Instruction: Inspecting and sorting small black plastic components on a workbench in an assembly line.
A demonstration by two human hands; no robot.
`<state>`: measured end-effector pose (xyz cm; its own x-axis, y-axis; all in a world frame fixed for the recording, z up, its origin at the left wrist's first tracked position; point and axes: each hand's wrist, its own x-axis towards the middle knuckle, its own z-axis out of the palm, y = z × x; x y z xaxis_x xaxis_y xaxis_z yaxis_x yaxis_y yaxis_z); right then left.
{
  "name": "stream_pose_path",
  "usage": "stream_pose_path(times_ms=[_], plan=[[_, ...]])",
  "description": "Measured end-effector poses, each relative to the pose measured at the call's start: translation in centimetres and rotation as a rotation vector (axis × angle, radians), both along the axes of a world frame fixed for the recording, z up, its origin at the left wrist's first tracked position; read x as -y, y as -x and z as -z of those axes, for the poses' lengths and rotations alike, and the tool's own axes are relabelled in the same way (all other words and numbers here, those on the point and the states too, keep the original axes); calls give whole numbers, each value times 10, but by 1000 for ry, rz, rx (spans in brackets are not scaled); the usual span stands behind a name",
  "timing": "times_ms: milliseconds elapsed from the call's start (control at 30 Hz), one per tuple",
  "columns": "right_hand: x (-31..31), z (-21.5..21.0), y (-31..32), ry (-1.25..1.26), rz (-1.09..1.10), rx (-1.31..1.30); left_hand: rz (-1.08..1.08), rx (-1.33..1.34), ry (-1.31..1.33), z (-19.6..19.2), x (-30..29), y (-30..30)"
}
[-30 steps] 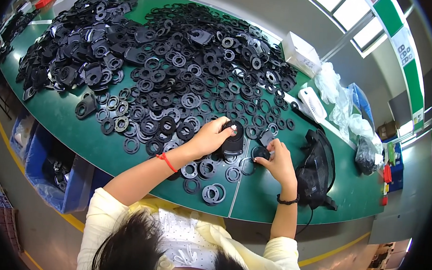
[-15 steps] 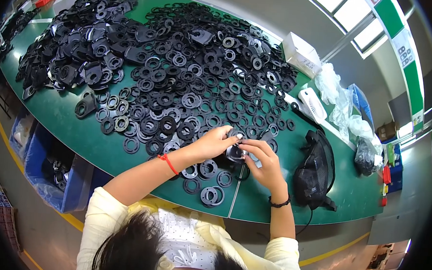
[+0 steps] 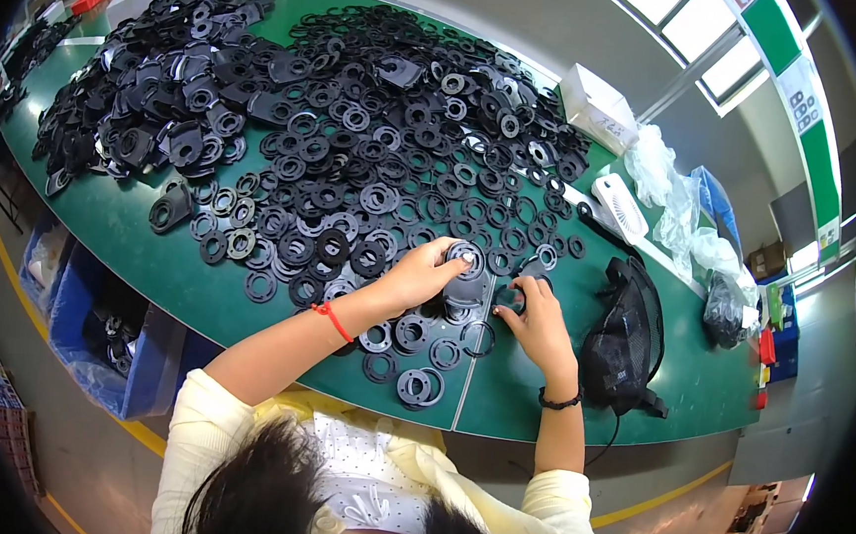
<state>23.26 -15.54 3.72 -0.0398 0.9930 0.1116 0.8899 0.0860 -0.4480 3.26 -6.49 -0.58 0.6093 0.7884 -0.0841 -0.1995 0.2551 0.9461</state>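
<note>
My left hand [image 3: 422, 274] grips a dark plastic plate with a round ringed end [image 3: 464, 287], its thumb pressing on the ring. Beside it, my right hand [image 3: 537, 326] is curled, thumb and fingers at the edges of a thin dark ring [image 3: 510, 298]; part of that ring is hidden by the fingers. Several loose black rings [image 3: 411, 332] lie on the green table just below my left hand. A large spread of black rings [image 3: 378, 199] reaches away beyond both hands.
A heap of black plates [image 3: 152, 99] covers the table's far left. A black mesh bag [image 3: 626, 335] stands right of my right hand, with a white fan-like device [image 3: 619, 209] and clear plastic bags [image 3: 680, 210] behind. A blue bin [image 3: 110, 344] sits below the left edge.
My right hand has moved right, away from the plate. The plate stays in my left hand and now shows more fully, its ringed end facing up.
</note>
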Motion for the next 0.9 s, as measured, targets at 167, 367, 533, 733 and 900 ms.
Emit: stream_pose_path(times_ms=[167, 367, 533, 733, 900], plan=[[-5, -13, 8, 79, 145, -336, 56, -121, -11, 1, 2, 2], [-2, -10, 20, 28, 31, -795, 241, -104, -98, -15, 14, 1], [-3, 0, 32, -44, -41, -661, 263, -113, -59, -19, 16, 3], [-1, 1, 33, -78, -25, -584, 205, -171, -170, -13, 18, 0], [-2, 0, 34, -70, -46, -601, 192, -170, -390, 20, 10, -8]])
